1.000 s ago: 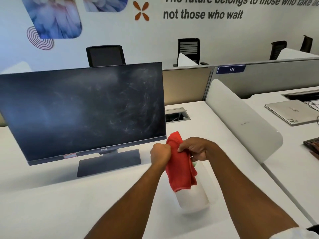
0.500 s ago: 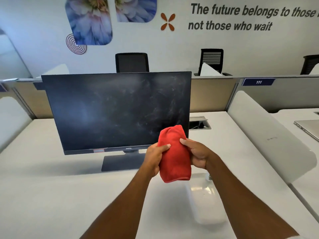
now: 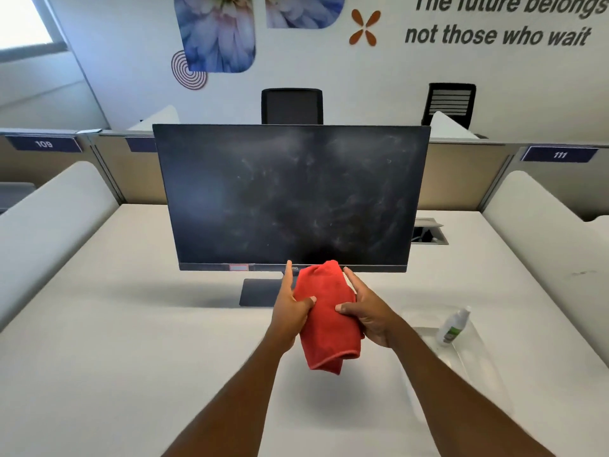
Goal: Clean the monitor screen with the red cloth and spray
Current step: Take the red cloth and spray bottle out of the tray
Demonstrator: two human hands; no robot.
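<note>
- The scene is brightly and evenly lit; a blown-out window (image 3: 23, 21) is seen far up and left of the monitor (image 3: 290, 199).
- Soft shadows are cast on the desk (image 3: 131, 357) beneath the monitor's base and under the red cloth (image 3: 328, 318) in front of it.
- Pale smears on the monitor's dark screen are picked out by the light.
- Lines left and right of the monitor are bowed by wide-angle distortion; slight softness is seen throughout.
</note>
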